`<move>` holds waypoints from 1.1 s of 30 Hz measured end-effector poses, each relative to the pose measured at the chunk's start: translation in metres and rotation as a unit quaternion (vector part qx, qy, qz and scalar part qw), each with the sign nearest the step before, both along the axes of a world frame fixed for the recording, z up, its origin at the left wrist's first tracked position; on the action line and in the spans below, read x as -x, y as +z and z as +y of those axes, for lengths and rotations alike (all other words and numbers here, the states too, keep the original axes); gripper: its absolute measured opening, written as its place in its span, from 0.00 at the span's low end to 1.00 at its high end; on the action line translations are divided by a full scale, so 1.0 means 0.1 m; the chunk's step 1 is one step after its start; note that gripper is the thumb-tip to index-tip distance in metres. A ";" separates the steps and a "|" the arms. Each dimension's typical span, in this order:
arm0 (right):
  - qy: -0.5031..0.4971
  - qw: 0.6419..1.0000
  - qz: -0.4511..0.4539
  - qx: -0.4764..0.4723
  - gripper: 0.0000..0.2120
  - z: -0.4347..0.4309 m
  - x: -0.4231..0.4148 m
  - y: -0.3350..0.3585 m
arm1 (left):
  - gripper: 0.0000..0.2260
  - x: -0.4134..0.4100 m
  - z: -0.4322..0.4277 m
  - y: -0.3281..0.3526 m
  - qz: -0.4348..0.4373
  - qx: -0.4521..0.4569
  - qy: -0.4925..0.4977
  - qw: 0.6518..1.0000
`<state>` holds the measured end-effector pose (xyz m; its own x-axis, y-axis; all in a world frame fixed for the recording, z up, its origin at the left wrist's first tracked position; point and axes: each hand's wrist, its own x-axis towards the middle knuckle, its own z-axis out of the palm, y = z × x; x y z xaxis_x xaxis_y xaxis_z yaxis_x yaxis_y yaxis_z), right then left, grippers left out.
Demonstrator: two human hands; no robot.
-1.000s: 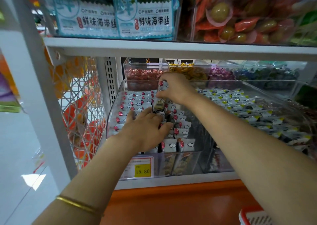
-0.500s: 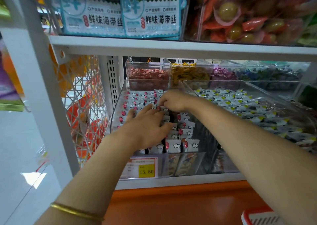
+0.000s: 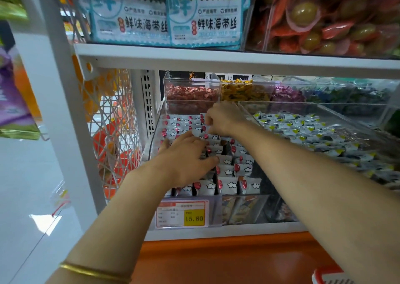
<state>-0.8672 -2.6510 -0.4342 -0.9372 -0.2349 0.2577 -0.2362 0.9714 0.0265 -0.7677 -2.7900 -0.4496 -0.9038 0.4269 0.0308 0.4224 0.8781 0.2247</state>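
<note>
Small white packets (image 3: 227,171) with red spots and cloud prints stand upright in tight rows, running from under the flat left hand (image 3: 184,156) back to the curled right hand (image 3: 225,119).

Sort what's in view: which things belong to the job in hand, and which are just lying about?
In hand: white snack packets, clear bin, left hand, right hand.
Lying about: price tag, seaweed bags, yellow-marked packets, red basket.

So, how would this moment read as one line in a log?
left hand: flat on snack packets | right hand: curled at back row, grip unclear | clear bin: packets upright in rows | price tag: front
</note>
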 end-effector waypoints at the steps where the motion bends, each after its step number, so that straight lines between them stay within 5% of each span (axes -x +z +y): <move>1: -0.002 1.000 0.008 -0.003 0.03 0.00 0.00 -0.01 | 0.28 0.00 -0.01 0.00 -0.001 0.000 0.000 1.000; 9: 0.013 0.993 -0.032 0.113 0.04 0.02 -0.09 0.07 | 0.24 -0.03 -0.02 0.01 0.002 0.003 0.001 1.000; 13: 0.015 0.994 -0.046 0.095 0.03 -0.01 -0.12 0.07 | 0.24 -0.04 -0.02 0.01 0.002 -0.004 0.005 1.000; 25: 0.015 0.959 0.063 0.276 0.10 0.14 -0.25 0.21 | 0.20 -0.02 -0.04 0.01 0.019 -0.031 0.028 0.999; 33: 0.071 0.968 0.048 0.235 0.04 0.19 -0.45 0.10 | 0.19 -0.03 -0.03 0.01 0.014 -0.029 0.036 0.999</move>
